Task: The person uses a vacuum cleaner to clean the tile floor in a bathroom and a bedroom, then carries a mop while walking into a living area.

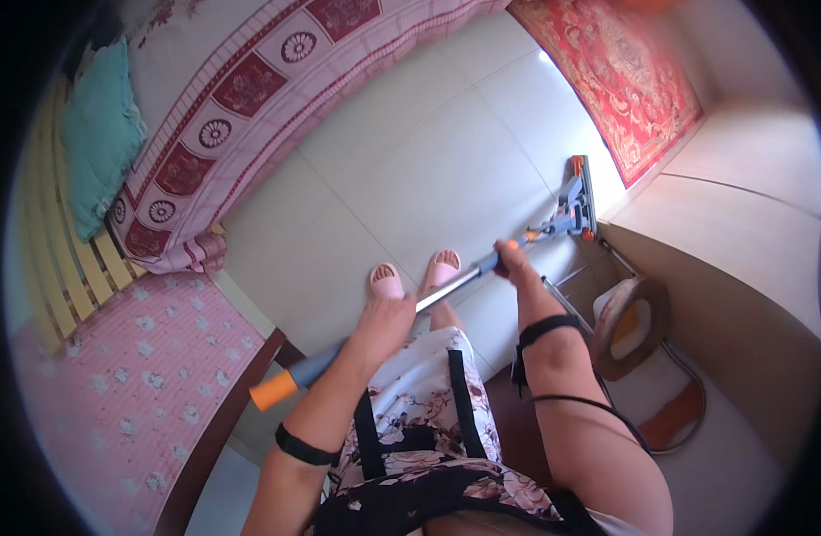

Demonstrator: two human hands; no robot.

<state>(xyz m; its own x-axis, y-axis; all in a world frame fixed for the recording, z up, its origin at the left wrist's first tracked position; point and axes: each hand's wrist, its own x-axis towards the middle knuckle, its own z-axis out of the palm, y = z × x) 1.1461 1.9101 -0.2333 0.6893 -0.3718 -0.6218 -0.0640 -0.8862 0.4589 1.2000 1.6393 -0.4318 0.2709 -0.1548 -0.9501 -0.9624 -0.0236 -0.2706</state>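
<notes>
Your left forearm [334,384] slants up and inward from the lower edge, your left hand [385,323] curled closed before your body, its back turned upward; your right arm [558,366] reaches farther forward, bending inward, and your right hand [514,263] is likewise closed, the two hands set apart, one ahead of the other

light: bright, soft; glare: floor [383,170] beside red patterned cloth [638,98]; edges: fisheye-bent, black corners
</notes>
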